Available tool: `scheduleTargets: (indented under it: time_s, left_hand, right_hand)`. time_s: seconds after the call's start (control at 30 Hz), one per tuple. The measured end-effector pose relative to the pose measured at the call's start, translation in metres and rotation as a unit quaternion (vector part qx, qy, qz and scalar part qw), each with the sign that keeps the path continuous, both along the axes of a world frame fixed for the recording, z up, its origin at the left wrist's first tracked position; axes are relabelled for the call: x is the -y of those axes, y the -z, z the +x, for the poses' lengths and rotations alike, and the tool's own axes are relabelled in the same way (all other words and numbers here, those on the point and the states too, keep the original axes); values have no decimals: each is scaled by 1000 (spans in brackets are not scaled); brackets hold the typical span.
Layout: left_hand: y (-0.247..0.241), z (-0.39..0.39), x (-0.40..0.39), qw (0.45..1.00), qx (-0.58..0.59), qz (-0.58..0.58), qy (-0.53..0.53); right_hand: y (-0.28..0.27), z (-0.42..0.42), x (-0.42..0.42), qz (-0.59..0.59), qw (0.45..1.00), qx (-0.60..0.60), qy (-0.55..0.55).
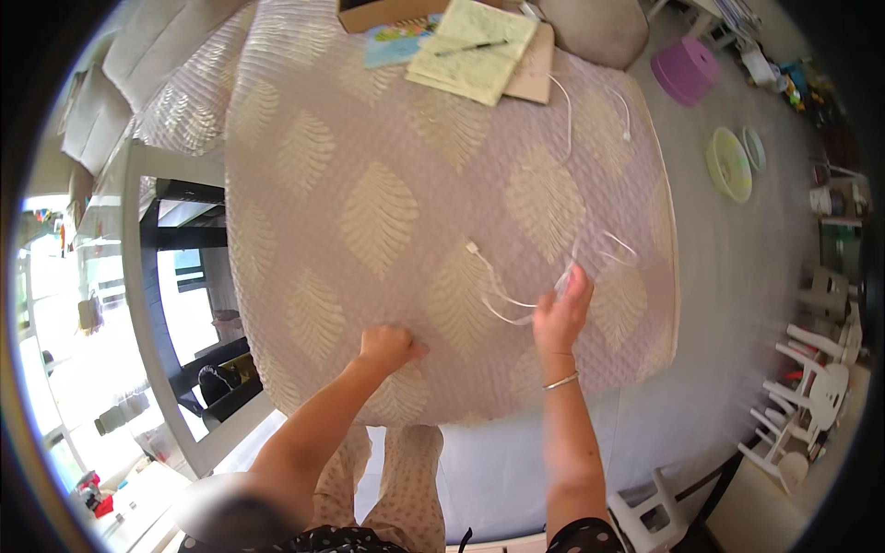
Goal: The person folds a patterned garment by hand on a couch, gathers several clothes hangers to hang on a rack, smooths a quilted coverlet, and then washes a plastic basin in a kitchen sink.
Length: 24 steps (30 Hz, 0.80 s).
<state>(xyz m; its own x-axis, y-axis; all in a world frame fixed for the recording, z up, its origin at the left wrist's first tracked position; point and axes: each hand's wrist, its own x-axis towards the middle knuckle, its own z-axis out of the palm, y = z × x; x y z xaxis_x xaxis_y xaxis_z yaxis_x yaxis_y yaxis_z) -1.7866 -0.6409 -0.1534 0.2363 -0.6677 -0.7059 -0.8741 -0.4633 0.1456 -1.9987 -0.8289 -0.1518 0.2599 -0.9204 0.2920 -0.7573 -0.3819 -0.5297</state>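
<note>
My right hand, with a bracelet at the wrist, grips a bundled white cable over the quilted cover. One loop and a plug end extend to the left of the hand. More cable loops show beyond the fingers on the right. My left hand is curled into a fist at the near part of the cover, its thumb side toward the right. Nothing shows in it. Another white cable end lies near the cover's far right.
At the far edge lie an open notebook with a pen, a blue booklet and a cardboard box. A purple stool and a yellow-green basin stand on the floor at right. White stools stand nearer.
</note>
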Motion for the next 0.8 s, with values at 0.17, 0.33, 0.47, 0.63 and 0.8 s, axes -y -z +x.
scheduleTargets:
  time_s: [0.17,0.33,0.47,0.63,0.8]
  left_hand:
    - [-10,105,56,971,-35,-10,-235]
    - [14,150,77,918,-220,75,-320]
    - [32,172,81,882,-321,92,-334]
    - [54,178,74,890,-362,154,-231]
    - [29,238,92,853,-408,17,-325]
  right_hand:
    - [-34,117,35,34,996,75,-47]
    - [2,243,27,188,953,96,-220]
    - [25,323,51,341,905,110,-228]
    - [43,363,141,612,754,211,113]
    - [51,376,149,644,725,156,188]
